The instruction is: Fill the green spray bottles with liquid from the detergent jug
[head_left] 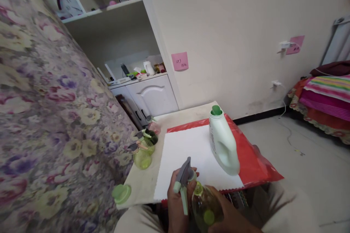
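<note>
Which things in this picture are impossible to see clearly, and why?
All in the head view:
- The spray bottle: its base is hidden by the right hand and cut off by the bottom edge.
- The left hand: its wrist is cut off by the bottom edge.
- The pink note: its writing is too small to read.
- The white jug: its side print is too small and blurred.

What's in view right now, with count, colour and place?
detergent jug: one, white, green cap, on the white sheet.
white sheet: one, white, over the red bag.
red bag: one, red, on the table.
small spray bottles: about three, green to dark, table's left edge.
green lid: one, light green, table's near left corner.
pink notes: two, pink, on the wall.
spray head: one, grey, in left grip.
bottle: one, yellow-green, in right grip.
left hand: one, holding the spray head.
right hand: one, holding the bottle.
</note>
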`<control>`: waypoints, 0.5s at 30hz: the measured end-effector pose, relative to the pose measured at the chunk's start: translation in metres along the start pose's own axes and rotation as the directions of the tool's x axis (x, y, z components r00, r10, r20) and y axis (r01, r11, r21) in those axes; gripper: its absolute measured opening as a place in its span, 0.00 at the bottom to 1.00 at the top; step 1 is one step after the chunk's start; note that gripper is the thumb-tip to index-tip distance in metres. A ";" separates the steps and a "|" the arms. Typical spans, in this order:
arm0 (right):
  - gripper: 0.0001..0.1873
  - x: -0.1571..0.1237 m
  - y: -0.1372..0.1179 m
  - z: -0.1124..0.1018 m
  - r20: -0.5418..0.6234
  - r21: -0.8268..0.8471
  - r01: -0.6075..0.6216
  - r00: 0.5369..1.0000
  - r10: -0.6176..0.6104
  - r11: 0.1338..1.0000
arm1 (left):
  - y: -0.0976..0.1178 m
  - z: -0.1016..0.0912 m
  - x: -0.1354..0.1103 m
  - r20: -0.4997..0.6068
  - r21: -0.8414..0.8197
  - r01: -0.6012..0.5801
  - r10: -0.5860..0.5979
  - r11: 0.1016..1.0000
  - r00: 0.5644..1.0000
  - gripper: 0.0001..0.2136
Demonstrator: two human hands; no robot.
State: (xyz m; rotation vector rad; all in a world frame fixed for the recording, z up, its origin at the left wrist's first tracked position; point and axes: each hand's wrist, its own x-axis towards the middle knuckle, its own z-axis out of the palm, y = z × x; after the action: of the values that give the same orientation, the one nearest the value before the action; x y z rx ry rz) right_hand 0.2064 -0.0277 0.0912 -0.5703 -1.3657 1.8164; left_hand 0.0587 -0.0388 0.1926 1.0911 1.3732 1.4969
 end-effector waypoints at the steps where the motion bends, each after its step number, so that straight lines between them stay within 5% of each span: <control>1: 0.57 -0.001 0.005 -0.002 -0.013 -0.002 -0.006 1.000 0.006 1.000 | 0.000 -0.002 0.003 -0.028 -0.011 -0.005 0.004 1.000 1.000 0.20; 8: 0.58 -0.001 0.037 -0.016 -0.074 -0.005 -0.043 0.996 0.043 0.999 | 0.019 -0.015 0.023 -0.262 -0.104 -0.102 0.071 0.989 0.963 0.13; 12: 0.58 0.003 0.041 -0.019 -0.119 -0.069 -0.028 0.993 0.020 0.997 | 0.032 -0.023 0.031 -0.273 -0.077 -0.193 0.166 0.978 0.948 0.07; 15: 0.59 0.006 0.040 -0.022 -0.183 -0.141 -0.061 0.982 0.035 0.988 | 0.035 -0.033 0.037 -0.307 -0.196 -0.259 0.191 0.946 0.932 0.11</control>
State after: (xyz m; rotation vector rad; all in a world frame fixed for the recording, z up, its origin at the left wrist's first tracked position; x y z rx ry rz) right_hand 0.2068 -0.0148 0.0469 -0.8316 -1.3777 1.6663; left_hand 0.0160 -0.0161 0.2287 0.9343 1.2469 1.9952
